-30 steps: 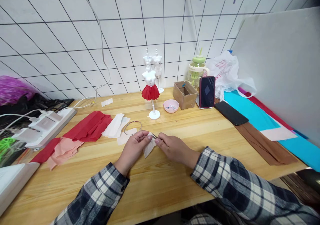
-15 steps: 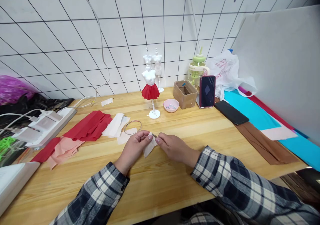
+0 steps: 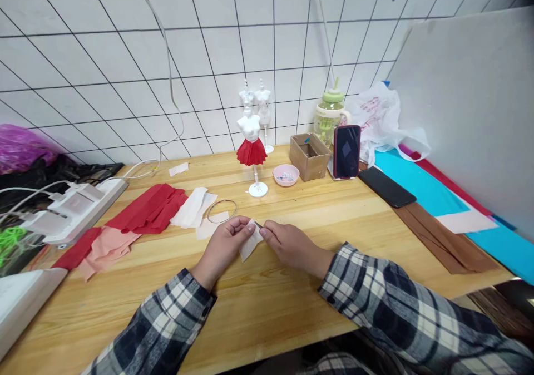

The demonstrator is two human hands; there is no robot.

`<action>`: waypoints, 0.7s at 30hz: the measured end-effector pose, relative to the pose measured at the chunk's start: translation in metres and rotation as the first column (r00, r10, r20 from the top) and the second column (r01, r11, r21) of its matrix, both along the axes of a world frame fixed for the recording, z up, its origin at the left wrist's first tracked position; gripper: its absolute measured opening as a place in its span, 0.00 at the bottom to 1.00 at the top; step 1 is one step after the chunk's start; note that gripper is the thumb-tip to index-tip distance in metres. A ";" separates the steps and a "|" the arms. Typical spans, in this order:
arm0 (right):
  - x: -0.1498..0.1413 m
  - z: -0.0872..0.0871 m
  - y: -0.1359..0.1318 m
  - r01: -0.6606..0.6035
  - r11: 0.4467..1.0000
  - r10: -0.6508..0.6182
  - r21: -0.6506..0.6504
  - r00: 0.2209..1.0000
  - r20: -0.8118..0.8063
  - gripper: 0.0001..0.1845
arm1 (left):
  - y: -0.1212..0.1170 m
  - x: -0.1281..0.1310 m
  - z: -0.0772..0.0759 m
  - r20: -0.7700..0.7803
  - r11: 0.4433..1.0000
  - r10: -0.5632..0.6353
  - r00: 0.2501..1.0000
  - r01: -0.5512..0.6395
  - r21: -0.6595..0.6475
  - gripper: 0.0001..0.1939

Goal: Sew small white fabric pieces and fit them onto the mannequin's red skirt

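My left hand (image 3: 230, 243) pinches a small white piece of crepe paper (image 3: 249, 247) between thumb and fingers, just above the table. In my right hand (image 3: 287, 243) is a thin, dark metal tool (image 3: 258, 225) that looks like tweezers, its tip at the paper's upper edge. Most of the tool is hidden by my fingers. Beyond my hands stands a small white dress form (image 3: 249, 127) on a round base, wearing a pleated red skirt (image 3: 251, 152). A thin metal ring (image 3: 222, 211) lies partly over white paper scraps (image 3: 194, 208) left of my hands.
Red crepe paper (image 3: 146, 209) and pink paper (image 3: 109, 250) lie left, near a power strip (image 3: 79, 213). Toward the back are a pink bowl (image 3: 286, 175) of beads, a cardboard box (image 3: 309, 158) and a propped phone (image 3: 346, 152). Brown paper (image 3: 446, 238) lies right.
The tip of the tool in my right hand has shifted slightly against the paper. Both hands stay in nearly the same place, and nothing else has visibly moved.
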State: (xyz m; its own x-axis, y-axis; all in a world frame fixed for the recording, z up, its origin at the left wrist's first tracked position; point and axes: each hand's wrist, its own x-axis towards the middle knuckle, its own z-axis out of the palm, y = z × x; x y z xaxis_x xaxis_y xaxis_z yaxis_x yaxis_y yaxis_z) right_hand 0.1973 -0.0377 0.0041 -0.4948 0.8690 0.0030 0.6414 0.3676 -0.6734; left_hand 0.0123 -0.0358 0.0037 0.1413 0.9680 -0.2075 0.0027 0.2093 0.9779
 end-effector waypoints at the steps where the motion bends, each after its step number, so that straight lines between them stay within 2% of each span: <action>1: 0.000 0.000 0.000 0.002 1.000 -0.002 -0.008 1.000 -0.003 0.17 | 0.000 0.000 0.000 0.000 1.000 -0.005 1.000 0.005 0.001 0.17; 10: 0.000 0.000 -0.001 0.001 0.999 -0.001 -0.044 1.000 0.000 0.18 | 0.002 -0.001 -0.003 0.000 1.000 -0.028 1.000 0.028 0.004 0.18; 15: 0.001 0.000 0.001 -0.001 0.999 0.001 -0.041 1.000 -0.005 0.19 | 0.001 -0.001 -0.002 0.016 1.000 -0.002 1.000 0.002 0.004 0.19; 21: 0.003 0.000 0.001 -0.053 0.998 0.052 -0.046 0.999 -0.018 0.19 | 0.002 -0.002 -0.001 -0.028 1.000 -0.007 1.000 0.007 0.018 0.18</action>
